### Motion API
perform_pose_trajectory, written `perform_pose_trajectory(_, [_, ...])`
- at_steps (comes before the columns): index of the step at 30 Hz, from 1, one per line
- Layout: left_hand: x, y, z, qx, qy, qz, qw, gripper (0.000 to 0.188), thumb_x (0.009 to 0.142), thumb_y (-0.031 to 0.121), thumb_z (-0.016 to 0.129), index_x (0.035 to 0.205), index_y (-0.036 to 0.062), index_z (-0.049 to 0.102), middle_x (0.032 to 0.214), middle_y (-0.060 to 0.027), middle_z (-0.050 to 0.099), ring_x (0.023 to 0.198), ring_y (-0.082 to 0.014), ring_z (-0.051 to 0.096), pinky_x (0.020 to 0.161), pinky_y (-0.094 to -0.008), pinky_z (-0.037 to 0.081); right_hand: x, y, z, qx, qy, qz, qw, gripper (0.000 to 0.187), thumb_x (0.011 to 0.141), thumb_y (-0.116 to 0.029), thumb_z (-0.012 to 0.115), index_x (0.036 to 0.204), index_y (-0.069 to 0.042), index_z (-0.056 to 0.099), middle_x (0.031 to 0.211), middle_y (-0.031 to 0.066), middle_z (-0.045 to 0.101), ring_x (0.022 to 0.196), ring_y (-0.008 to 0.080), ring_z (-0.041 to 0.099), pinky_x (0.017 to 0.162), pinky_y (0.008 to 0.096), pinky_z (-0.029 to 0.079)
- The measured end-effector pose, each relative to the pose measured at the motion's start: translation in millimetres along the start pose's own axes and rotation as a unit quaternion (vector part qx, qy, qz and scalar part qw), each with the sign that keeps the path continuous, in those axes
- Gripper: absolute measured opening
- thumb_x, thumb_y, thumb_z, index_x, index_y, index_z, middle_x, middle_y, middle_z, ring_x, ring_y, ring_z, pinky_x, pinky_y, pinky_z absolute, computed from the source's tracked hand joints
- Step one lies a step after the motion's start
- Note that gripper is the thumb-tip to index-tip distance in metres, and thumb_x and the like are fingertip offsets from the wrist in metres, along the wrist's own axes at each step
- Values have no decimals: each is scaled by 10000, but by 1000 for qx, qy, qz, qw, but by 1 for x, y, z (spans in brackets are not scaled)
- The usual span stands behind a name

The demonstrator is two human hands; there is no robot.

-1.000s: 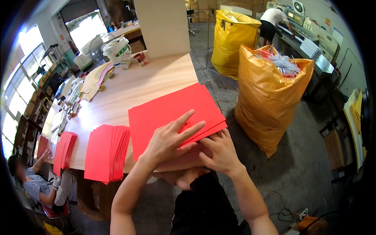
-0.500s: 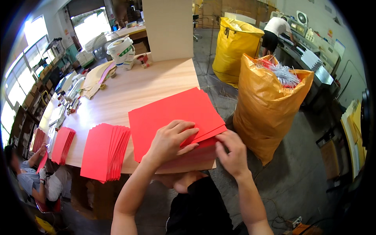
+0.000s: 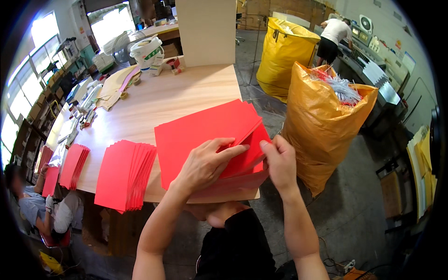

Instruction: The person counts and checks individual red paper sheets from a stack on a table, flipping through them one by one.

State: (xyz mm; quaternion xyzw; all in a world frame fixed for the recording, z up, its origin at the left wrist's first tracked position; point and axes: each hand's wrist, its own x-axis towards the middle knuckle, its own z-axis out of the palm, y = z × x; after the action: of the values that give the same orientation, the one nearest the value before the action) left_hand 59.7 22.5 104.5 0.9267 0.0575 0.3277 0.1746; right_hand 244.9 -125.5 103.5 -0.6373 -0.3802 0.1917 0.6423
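A thick stack of red paper sheets [image 3: 200, 126] lies at the table's front edge, in front of me. My left hand [image 3: 205, 163] rests on it with fingers stretched and thumb apart, touching the upper sheets. At the stack's right edge, my right hand [image 3: 281, 161] pinches the corner of a red sheet [image 3: 256, 145] between thumb and bent fingers. That sheet bends up a little, and a gap shows under the sheets above it. To the left, a fanned pile of red sheets [image 3: 122, 175] overhangs the front edge, and a smaller red pile [image 3: 74, 165] lies beyond it.
A wooden table [image 3: 196, 84] carries a white bucket [image 3: 147, 52], tape rolls and tools at the far left. Two large yellow sacks, the nearer one [image 3: 326, 126] full of shredded strips, stand right. A seated person [image 3: 35, 200] handles red paper at left; another person [image 3: 335, 35] bends over machinery.
My right hand has closed on a red sheet's corner and lifted it slightly. My left thumb and fingers have shifted right over the stack. The whole view has shifted slightly.
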Motion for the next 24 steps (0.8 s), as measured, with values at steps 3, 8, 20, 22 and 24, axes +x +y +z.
perform_pose_trajectory(3, [-2, -2, -1, -9, -14, -14, 1000, 391, 1002, 130, 698, 1375, 238, 740, 1312, -140, 706, 1159, -372, 707, 968, -472, 591, 5, -2, -2, 75, -19, 35, 996, 377, 1064, -254, 701, 801, -31, 548, 628, 65, 535, 570, 120, 553, 543, 340, 455])
perform_pose_trajectory(8, [0, 1, -7, -19, -15, -20, 1000, 301, 998, 168, 741, 1298, 169, 769, 1335, -137, 725, 1180, -367, 712, 986, -467, 586, 8, -13, 6, 136, -31, 79, 987, 399, 1075, -232, 687, 725, -140, 519, 638, -40, 536, 548, 89, 534, 502, 254, 382])
perform_pose_trajectory(20, [1, 3, -6, -26, -10, -35, 999, 586, 700, 207, 1000, 1245, 167, 786, 1384, -122, 724, 1244, -348, 708, 1021, -471, 599, 8, -16, -4, 236, -75, 142, 958, 345, 1073, -263, 709, 776, -124, 603, 651, -46, 553, 582, 68, 551, 538, 232, 382])
perform_pose_trajectory(22, [1, 3, -7, -35, -12, -42, 998, 577, 701, 202, 999, 1238, 164, 790, 1381, -126, 726, 1247, -347, 708, 1024, -471, 598, 7, -19, -3, 227, -75, 138, 961, 353, 1086, -289, 709, 794, -120, 604, 662, -47, 559, 585, 59, 546, 542, 220, 387])
perform_pose_trajectory(24, [1, 2, -7, -42, -15, -47, 998, 578, 706, 200, 996, 1246, 166, 792, 1382, -131, 727, 1249, -347, 708, 1026, -471, 597, 7, -16, -4, 219, -86, 121, 964, 368, 1093, -320, 713, 806, -119, 599, 672, -50, 565, 586, 54, 545, 544, 210, 390])
